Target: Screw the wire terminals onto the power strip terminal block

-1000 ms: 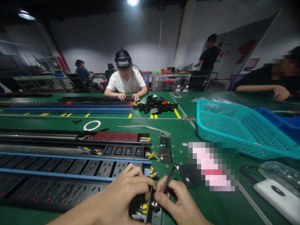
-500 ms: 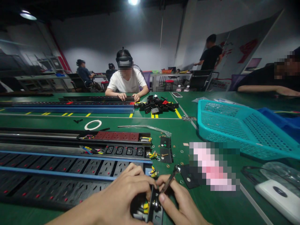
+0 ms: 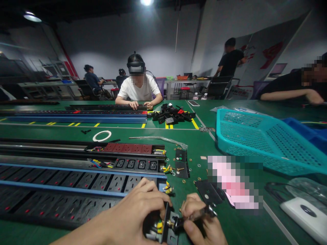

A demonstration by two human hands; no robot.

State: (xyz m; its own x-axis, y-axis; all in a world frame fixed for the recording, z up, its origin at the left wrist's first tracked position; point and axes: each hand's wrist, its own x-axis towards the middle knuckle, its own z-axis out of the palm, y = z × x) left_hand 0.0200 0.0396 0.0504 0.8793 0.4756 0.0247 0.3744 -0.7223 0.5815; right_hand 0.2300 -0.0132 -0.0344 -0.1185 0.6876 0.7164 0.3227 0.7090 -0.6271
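Near the front edge of the green workbench (image 3: 245, 228), a person's left hand (image 3: 133, 211) is clamped around a black metal end plate (image 3: 166, 221), its fingers curled over the plate's top edge. A cluster of yellow-sleeved wire terminals (image 3: 159, 226) sits on the plate's left side, partly behind the fingers. The plate stands upright, its long axis running from the near bench edge toward the far side, with one flat face turned to the right. The right hand (image 3: 203, 217) is closed around a slim metal-shafted hand tool (image 3: 198, 213), too hidden to call a driver or a wrench. The tool lies almost level and points left, its dark end touching the plate's face. A long black socket rail with blue edges (image 3: 63, 180) runs just beside the left hand. Ahead lie small brass washers (image 3: 183, 181) and an upright-standing pair of black brackets (image 3: 182, 164), and another black bracket (image 3: 208, 192) sits just beyond the right hand. A stretch of green surface separates that hand from a white power bank (image 3: 308, 212), and a teal mesh plastic basket (image 3: 255, 139) lies farther back. Across the bench, a co-worker in a white T-shirt (image 3: 139, 88) rests both hands on a black rail.
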